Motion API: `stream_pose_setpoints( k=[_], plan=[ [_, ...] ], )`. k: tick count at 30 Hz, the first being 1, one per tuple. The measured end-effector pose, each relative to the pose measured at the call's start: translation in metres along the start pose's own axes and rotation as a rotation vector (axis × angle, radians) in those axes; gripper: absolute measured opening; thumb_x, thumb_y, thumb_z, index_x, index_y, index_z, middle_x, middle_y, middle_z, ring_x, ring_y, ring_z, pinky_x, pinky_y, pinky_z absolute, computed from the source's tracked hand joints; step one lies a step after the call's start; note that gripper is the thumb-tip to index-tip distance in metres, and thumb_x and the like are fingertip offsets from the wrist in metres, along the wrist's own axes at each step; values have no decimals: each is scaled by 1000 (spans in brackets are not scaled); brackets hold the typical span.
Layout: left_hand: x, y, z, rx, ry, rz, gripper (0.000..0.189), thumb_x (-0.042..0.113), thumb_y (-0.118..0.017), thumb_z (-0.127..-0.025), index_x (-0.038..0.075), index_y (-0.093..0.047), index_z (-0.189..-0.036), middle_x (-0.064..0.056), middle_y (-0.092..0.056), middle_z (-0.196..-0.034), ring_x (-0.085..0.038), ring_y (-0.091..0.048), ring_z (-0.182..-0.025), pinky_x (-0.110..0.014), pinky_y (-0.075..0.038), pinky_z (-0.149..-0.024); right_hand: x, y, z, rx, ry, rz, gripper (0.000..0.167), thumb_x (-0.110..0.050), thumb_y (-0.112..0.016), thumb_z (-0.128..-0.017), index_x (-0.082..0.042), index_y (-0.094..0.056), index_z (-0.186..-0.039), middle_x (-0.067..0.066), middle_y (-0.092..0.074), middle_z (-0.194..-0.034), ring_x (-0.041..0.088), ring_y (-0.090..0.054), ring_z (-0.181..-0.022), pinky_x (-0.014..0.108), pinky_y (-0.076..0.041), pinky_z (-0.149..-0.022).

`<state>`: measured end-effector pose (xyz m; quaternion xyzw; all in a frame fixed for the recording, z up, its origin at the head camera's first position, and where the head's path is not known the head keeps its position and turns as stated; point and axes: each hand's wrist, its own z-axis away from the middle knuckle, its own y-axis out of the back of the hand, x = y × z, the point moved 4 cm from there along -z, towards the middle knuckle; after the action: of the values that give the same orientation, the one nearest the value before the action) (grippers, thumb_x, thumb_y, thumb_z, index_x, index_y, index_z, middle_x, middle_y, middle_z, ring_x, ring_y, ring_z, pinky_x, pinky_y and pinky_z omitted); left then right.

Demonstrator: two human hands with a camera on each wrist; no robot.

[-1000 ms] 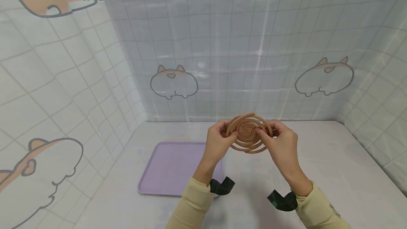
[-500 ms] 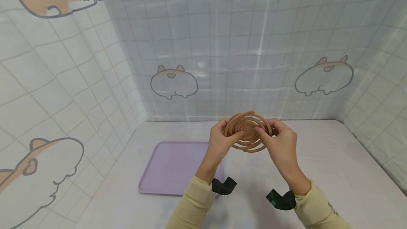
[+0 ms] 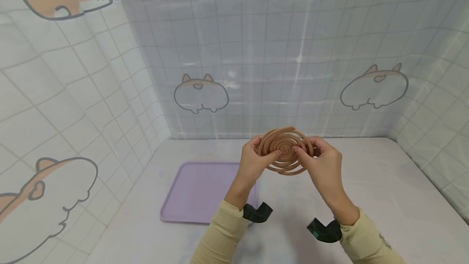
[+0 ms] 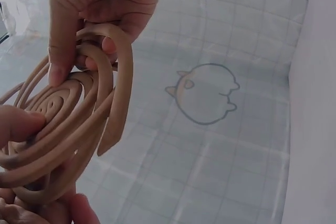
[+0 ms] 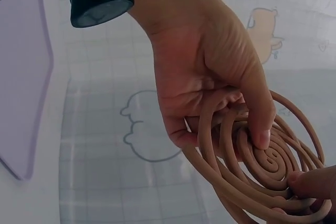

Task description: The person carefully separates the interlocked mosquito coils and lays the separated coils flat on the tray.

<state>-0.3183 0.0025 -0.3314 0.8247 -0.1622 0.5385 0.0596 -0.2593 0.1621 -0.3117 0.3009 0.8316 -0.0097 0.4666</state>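
Note:
In the head view, a brown mosquito coil (image 3: 284, 143) is held up above the table, its face turned toward me. My left hand (image 3: 253, 160) grips its left side, thumb on the front near the centre and fingers behind. From the right, my right hand (image 3: 327, 164) pinches it, its thumb also pressing near the middle. The left wrist view shows the outer loops of the coil (image 4: 122, 77) standing apart from the tight inner spiral. Some loops cross each other in the right wrist view of the coil (image 5: 210, 150). Fingers behind the coil are partly hidden.
A lilac tray (image 3: 201, 192) lies on the white table (image 3: 366, 182), left of the hands and partly covered by the left forearm. Tiled sheeting with cartoon dogs (image 3: 201, 95) walls the table at the back and both sides.
My left thumb has slid inward over the coil toward its centre, and the left hand has shifted slightly right. The coil has risen a little. My right hand holds nearly the same place.

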Motion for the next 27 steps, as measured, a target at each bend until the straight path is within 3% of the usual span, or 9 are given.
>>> stream_pose_setpoints(
  k=[16,27],
  plan=[
    [-2,2,-1,-77,48,76,31,-10,-65,-77,-8,-53,-105,-3,-60,-84,-11,-58,-75,-21,-50,-67,-1,0,-2,-67,-47,-30,18,-18,-73,-80,-4,-66,-91,6,-62,-75,8,-57,-66,20,-49,-52],
    [1,1,0,-104,49,69,31,-9,-63,-78,-7,-52,-107,-4,-59,-86,-11,-58,-77,-21,-50,-69,-2,0,-3,-97,-56,-58,20,-19,-72,-81,-3,-66,-91,9,-63,-76,8,-60,-67,23,-51,-52]
  ],
)
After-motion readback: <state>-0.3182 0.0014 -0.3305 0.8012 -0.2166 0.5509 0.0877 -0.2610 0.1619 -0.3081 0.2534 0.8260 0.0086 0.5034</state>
